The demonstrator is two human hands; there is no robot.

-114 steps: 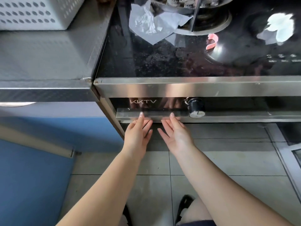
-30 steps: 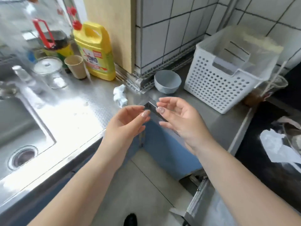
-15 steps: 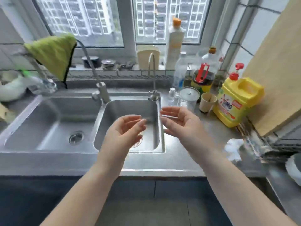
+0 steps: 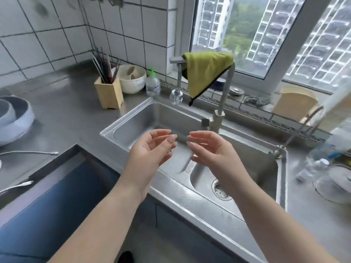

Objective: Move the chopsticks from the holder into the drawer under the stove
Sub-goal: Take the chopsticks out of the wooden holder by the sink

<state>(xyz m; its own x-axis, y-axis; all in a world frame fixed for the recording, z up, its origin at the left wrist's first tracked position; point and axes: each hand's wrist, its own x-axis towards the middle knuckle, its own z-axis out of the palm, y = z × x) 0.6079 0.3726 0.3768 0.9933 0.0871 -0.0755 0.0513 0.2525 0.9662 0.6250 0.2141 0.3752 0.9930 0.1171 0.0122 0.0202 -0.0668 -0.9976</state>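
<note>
Several dark chopsticks (image 4: 105, 68) stand upright in a light wooden holder (image 4: 109, 93) on the steel counter, at the back left near the tiled wall. My left hand (image 4: 150, 150) and my right hand (image 4: 210, 150) hover side by side over the sink (image 4: 133, 122), well in front and to the right of the holder. Both hands are empty, palms facing each other, fingers loosely apart. The stove and its drawer are out of view.
A cream bowl (image 4: 133, 78) and a clear soap bottle (image 4: 152, 84) stand right of the holder. A green cloth (image 4: 205, 71) hangs on the tap. A grey-white bowl (image 4: 13, 118) sits at the far left. Bottles and a glass lid crowd the right counter.
The view has swung left from the stove front, past the white basket and yellow bottle, to the sink corner with the chopstick holder. Both hands stayed raised and empty.
</note>
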